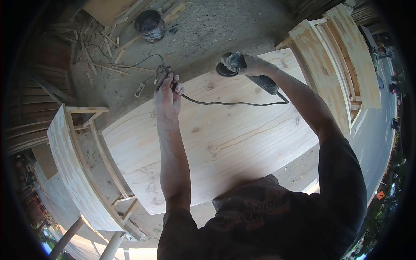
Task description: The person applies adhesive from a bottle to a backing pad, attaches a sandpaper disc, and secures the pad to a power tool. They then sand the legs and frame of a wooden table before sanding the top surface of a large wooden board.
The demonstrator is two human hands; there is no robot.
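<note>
A pale wooden board (242, 134) with knots and wavy grain lies in front of me. My right hand (255, 66) is closed around a dark power sander (234, 62) with a round pad, at the board's far edge. From the sander's rear a black power cord (229, 103) loops across the board to my left hand (168, 89). The fingers of that hand are curled around the cord, above the board's far left edge. Pale dust coats my left fingers and forearm.
Wooden frames with panels stand on the left (82, 173) and right (323, 71). A dark bucket (150, 27) sits on the dusty ground beyond the board, beside scattered wood scraps (102, 47). A socket block (139, 90) lies on the ground near my left hand.
</note>
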